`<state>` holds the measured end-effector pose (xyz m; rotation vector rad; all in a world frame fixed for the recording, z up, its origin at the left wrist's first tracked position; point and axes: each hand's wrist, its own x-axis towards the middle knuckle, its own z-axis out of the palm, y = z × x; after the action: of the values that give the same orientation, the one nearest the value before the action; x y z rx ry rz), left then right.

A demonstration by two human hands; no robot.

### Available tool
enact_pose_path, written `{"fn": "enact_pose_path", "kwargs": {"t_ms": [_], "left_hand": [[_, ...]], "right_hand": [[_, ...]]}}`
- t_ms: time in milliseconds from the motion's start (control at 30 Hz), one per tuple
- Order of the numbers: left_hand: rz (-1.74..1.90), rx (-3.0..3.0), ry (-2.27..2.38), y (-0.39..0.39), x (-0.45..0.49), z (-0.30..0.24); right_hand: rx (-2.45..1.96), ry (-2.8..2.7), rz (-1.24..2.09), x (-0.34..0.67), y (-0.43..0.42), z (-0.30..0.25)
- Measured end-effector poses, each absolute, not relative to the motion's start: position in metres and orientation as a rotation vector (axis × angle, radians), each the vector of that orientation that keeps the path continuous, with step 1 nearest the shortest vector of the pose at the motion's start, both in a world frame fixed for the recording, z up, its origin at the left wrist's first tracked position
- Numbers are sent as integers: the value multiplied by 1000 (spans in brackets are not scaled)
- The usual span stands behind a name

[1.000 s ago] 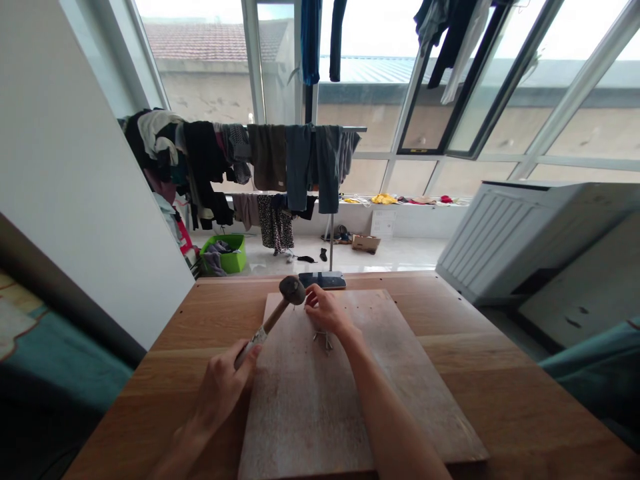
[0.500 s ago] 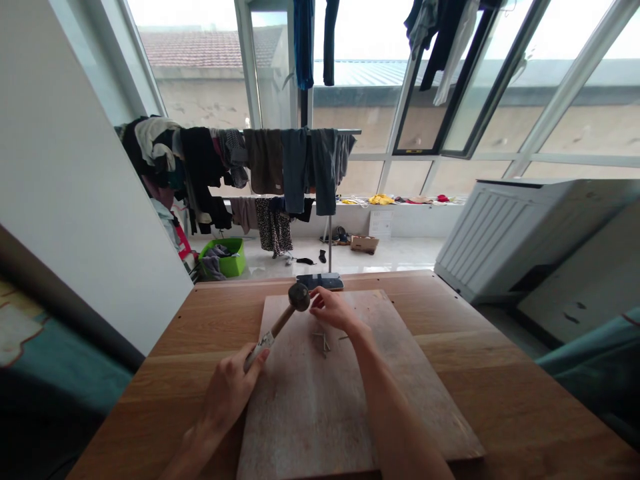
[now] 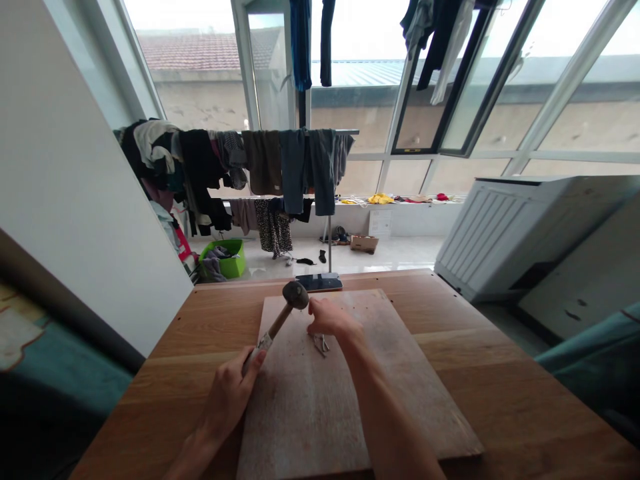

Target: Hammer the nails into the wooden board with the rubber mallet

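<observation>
Left hand (image 3: 231, 385) wrapped round the handle of a dark-headed mallet (image 3: 279, 323), right hand (image 3: 334, 319) curled near the mallet's head (whether it pinches anything, I cannot tell), loose nails (image 3: 321, 347) beside it on a wooden board (image 3: 305, 413), table (image 3: 195, 347) beneath.

grip of the right fingers (image 3: 315, 327) too small for certainty; left forearm (image 3: 200, 437) and right forearm (image 3: 393, 413) cut off at bottom
</observation>
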<state>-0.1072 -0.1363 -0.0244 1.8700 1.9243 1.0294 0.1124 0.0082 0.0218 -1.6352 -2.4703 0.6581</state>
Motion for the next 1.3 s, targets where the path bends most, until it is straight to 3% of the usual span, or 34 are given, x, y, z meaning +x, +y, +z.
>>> {"fn": "enact_pose_path", "kwargs": {"t_ms": [1300], "left_hand": [[1046, 1809, 1893, -138, -106, -17]], "right_hand": [[-1215, -1923, 822, 123, 31, -18]]}}
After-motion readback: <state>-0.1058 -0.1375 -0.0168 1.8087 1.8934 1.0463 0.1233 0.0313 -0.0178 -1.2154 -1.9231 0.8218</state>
